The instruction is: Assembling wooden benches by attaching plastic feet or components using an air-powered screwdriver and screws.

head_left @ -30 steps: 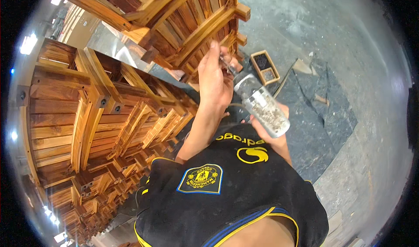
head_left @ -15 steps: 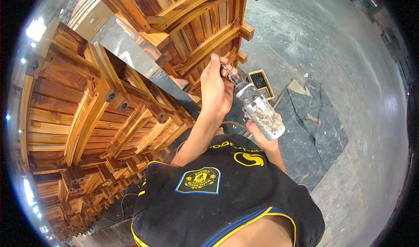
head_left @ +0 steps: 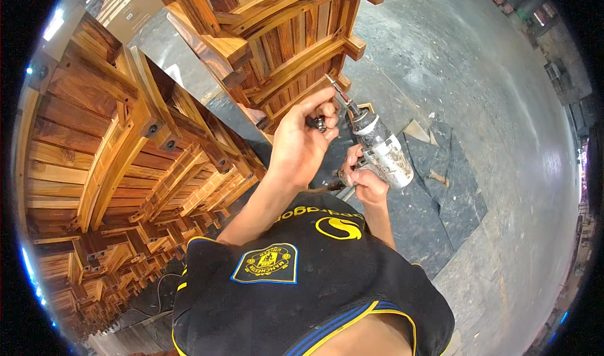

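Compared with half a second ago, the worn grey metal power screwdriver is seen tilted further toward the stacked reddish-brown slatted wooden furniture. It is gripped by the closed right hand, near the middle of the scene. The left hand is curled, and a small dark metal bolt is pinched in its fingertips, just beside the tool's thin bit. A dark mat is seen on the grey concrete floor at the right.

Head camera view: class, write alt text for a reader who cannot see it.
A person's right hand grips a worn power driver aimed at a slatted wooden furniture frame, while the left hand pinches small metal fasteners beside its bit. Similar frames are stacked at left.
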Tool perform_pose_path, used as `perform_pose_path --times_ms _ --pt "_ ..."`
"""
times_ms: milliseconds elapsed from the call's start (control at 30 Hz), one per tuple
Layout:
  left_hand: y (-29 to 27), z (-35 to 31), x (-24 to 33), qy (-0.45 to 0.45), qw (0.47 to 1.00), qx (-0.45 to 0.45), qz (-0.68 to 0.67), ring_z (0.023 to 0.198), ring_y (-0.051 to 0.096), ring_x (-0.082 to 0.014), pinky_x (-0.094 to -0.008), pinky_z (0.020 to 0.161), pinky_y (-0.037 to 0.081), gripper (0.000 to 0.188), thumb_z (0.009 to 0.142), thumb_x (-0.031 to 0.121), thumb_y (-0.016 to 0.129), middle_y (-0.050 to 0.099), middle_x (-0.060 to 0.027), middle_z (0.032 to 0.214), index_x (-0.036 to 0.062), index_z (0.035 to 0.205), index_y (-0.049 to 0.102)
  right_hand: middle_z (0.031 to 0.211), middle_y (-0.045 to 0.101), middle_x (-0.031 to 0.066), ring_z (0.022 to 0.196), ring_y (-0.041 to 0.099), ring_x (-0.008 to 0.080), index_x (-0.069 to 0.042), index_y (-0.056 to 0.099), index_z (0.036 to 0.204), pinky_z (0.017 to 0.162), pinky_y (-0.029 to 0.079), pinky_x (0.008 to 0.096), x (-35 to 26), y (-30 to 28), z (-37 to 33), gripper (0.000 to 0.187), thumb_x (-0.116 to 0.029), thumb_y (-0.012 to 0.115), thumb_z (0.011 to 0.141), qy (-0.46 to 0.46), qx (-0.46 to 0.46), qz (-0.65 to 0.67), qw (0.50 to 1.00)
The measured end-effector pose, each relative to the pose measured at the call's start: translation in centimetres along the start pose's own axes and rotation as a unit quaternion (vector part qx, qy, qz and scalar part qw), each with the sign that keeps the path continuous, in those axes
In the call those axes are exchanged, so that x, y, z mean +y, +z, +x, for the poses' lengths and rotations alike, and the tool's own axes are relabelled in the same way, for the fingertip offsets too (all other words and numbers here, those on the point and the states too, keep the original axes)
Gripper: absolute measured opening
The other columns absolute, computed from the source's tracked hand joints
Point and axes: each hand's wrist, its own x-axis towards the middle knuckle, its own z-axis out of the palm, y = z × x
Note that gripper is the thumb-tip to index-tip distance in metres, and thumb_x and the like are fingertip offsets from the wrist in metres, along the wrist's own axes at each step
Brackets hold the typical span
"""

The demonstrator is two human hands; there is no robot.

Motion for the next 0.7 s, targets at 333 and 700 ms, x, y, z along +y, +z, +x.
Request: perform_pose_path --times_ms 333,700 --pt "-10.0 -1.1 -0.1 -0.052 0.988 0.065 0.133 0.069 0.053 -0.0129 -0.0223 0.058 0.046 0.031 0.096 0.015 0.044 0.06 -0.0132 0.092 -0.0088 0.117 0.047 0.08 0.055 0.0073 0.06 0.05 0.0129 0.001 0.055 0.09 0.052 0.038 0.0238 0.7 0.3 -0.1 0.027 -0.003 0.061 0.064 0.032 0.013 -0.012 0.999" --pt "-14.4 0.7 1.4 -0.125 0.986 0.072 0.084 0.062 0.04 -0.0122 -0.0258 0.058 0.034 0.023 0.091 0.013 0.041 0.049 -0.0039 0.078 -0.0021 0.106 0.05 0.087 0.057 0.0079 0.064 0.052 0.0134 0.002 0.055 0.099 0.053 0.04 0.0234 1.5 0.1 0.0 0.034 0.005 0.056 0.064 0.074 -0.044 -0.04 0.995"
